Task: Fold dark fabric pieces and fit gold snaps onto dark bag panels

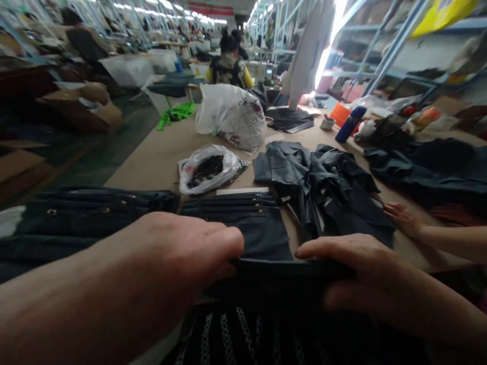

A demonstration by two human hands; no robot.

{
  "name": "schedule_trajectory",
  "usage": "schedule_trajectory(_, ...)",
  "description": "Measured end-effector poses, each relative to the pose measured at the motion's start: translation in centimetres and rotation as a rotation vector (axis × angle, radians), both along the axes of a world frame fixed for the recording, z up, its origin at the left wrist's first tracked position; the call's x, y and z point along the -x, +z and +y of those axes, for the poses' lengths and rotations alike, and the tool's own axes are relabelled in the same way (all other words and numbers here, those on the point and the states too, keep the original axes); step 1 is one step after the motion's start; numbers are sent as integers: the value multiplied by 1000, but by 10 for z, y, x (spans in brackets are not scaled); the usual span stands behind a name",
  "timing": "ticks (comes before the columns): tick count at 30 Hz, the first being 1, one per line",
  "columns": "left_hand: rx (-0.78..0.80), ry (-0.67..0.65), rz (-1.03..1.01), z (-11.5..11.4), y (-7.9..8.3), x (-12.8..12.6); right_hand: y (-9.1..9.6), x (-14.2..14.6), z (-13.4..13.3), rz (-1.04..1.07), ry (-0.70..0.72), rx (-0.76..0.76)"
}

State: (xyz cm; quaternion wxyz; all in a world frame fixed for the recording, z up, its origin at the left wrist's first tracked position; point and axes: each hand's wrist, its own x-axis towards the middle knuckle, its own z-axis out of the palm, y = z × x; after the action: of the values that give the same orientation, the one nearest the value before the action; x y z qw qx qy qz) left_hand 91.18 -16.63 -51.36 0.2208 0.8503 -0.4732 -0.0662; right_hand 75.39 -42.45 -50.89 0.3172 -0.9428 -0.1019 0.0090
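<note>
A black fabric piece point(276, 279) is stretched between my two hands near the table's front edge, its lower part in shadow. My left hand point(194, 246) is closed on its left end, fingers curled. Around the right end, my right hand point(353, 258) is closed with its thumb on top and its fingers partly hidden underneath. Just beyond lies a stack of dark fabric panels with zippers point(262, 230), several small metal zipper pulls showing. Another stack of zippered panels point(102, 203) lies to the left, behind my left forearm.
Crumpled dark fabric pieces point(308, 177) lie right of the zippered stack. A plastic bag of small dark parts point(213, 167) and a larger white bag point(232, 114) stand behind. A co-worker's hands point(405, 218) rest at the right. A blue bottle point(350, 124) is farther back.
</note>
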Motion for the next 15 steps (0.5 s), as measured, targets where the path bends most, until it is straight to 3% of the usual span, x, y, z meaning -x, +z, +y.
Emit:
schedule_trajectory(2, -174, -102, 106, 2, -3, -23, -18, -18, -11, 187, -31, -142)
schedule_trajectory(4, -236, -120, 160, -6, -17, -51, -39, -41, -21, 343, -104, -272)
schedule_trajectory(6, -234, -108, 173, -20, -40, -80, -62, -66, -28, 415, -182, -365)
schedule_trajectory(8, -251, -104, 164, -34, -66, -104, -86, -90, -33, 415, -232, -360)
schedule_trajectory(11, -321, -91, 120, -49, -99, -127, -117, -118, -36, 330, -269, -124)
schedule_trajectory(15, -407, -83, 61, -57, -123, -139, -141, -140, -40, 244, -271, 339)
